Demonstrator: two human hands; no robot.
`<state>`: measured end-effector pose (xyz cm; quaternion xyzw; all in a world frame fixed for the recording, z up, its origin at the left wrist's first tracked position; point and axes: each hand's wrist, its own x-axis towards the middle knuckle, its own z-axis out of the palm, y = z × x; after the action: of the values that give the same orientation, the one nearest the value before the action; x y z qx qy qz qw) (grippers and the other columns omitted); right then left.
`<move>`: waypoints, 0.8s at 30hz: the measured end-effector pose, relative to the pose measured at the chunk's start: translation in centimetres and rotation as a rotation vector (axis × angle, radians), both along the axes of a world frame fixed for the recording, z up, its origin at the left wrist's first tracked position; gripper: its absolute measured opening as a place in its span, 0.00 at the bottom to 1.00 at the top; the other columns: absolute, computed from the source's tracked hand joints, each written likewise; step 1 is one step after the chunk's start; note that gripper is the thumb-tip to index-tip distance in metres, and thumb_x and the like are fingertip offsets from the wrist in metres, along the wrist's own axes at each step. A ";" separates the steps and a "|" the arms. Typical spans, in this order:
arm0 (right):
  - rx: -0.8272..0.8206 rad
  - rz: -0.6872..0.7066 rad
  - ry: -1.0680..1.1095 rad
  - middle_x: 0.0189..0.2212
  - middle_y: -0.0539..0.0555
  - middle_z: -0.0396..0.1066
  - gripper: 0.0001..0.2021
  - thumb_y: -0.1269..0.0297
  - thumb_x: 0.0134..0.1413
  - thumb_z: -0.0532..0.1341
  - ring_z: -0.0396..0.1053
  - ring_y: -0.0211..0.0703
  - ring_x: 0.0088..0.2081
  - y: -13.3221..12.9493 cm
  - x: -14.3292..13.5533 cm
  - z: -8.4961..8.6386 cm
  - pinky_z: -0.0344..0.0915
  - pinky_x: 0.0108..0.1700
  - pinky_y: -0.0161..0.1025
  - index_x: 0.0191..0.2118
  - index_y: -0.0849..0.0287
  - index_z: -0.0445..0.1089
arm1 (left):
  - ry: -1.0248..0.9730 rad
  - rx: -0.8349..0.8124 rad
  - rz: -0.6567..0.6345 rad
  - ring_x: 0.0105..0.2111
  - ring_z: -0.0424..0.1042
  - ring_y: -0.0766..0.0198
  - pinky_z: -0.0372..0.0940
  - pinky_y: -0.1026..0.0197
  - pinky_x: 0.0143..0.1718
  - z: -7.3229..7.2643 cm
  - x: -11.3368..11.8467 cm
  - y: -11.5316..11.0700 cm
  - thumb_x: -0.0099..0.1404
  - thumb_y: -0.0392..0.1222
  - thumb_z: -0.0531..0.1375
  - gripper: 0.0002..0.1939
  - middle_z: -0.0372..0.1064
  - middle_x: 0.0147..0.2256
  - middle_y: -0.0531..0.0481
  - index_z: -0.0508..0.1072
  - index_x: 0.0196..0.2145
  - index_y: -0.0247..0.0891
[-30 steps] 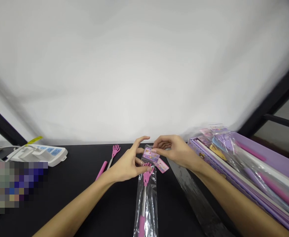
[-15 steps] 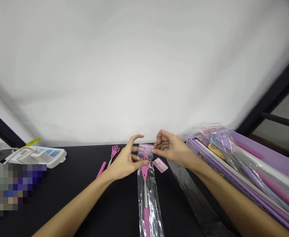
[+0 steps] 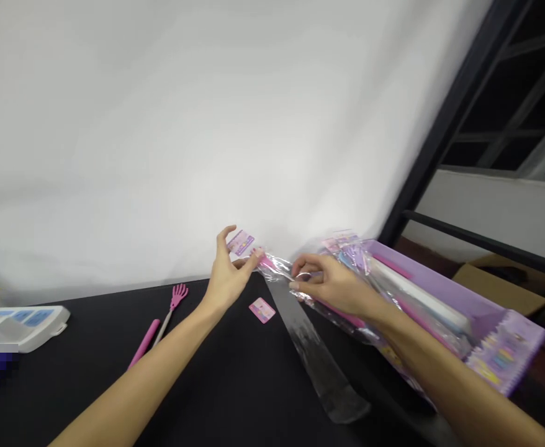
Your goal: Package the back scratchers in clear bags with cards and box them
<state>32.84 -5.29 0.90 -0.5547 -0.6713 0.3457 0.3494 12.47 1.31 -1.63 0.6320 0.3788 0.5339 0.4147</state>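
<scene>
My left hand pinches the top of a clear sleeve with a pink hand-shaped scratcher in it; a printed card shows at that end. Farther down, the fingers of my right hand are closed on the same sleeve, which slants down to the right, partly behind my right arm. Below my left hand, a small pink card lies on the black table. An unused-looking flat clear sleeve lies beside it. To the left are an unwrapped pink scratcher and a pink handle.
On the right, a purple box holds several wrapped scratchers. A white power strip sits at the left edge. Behind the table hangs a white sheet, with a black frame bar to the right and cardboard beyond.
The view has turned to the right. Both hands have lifted the bagged scratcher off the table and slanted it toward the box; my right hand has moved from the card end down the sleeve.
</scene>
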 end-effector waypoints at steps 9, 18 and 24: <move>0.264 -0.636 -0.484 0.28 0.52 0.73 0.09 0.58 0.44 0.64 0.69 0.46 0.31 -2.5 12.0 -0.9 0.61 0.34 0.39 0.31 0.55 0.68 | 0.502 0.202 -0.348 0.41 0.70 0.61 0.69 0.56 0.42 -3.4 6.5 -1.3 0.64 0.46 0.59 0.20 0.64 0.48 0.46 0.67 0.53 0.44; 0.269 -0.619 -0.644 0.35 0.57 0.67 0.07 0.58 0.48 0.62 0.66 0.52 0.39 -4.6 12.2 -3.9 0.61 0.42 0.45 0.29 0.56 0.67 | 0.651 0.256 -0.421 0.35 0.69 0.62 0.67 0.55 0.42 -4.3 7.7 -1.9 0.65 0.44 0.56 0.13 0.64 0.46 0.46 0.72 0.46 0.42; 0.467 -0.641 -0.631 0.35 0.57 0.67 0.06 0.60 0.50 0.62 0.64 0.53 0.42 -3.9 7.6 -1.2 0.60 0.45 0.44 0.27 0.55 0.66 | 0.692 0.310 -0.391 0.40 0.69 0.58 0.66 0.57 0.42 -2.5 4.9 -1.4 0.65 0.43 0.56 0.11 0.68 0.42 0.46 0.74 0.42 0.40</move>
<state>40.42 -9.16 -0.26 -0.7174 -0.5996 -0.1228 0.3327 17.41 -0.05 -4.16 0.8888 0.2839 0.2522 0.2566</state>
